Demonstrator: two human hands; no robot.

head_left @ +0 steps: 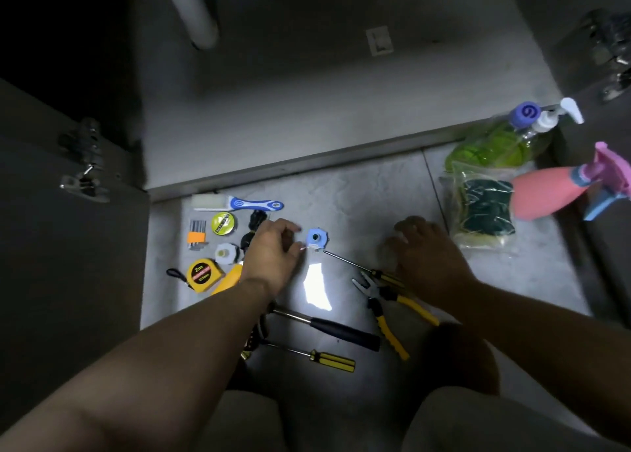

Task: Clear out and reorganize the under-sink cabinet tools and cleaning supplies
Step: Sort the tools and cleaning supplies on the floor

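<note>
On the floor (358,195) before the open cabinet (307,110) lies a yellow tape measure (201,274) marked "2m"; the left hand (273,252), fingers curled, sits just beside a blue spool (317,238), grip unclear; the right hand (426,253) is spread loosely over a screwdriver (346,262).

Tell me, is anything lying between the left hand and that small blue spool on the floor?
Nothing visible. The left hand is right beside the blue spool, with only a sliver of floor between. The screwdriver lies on the spool's other side.
</note>
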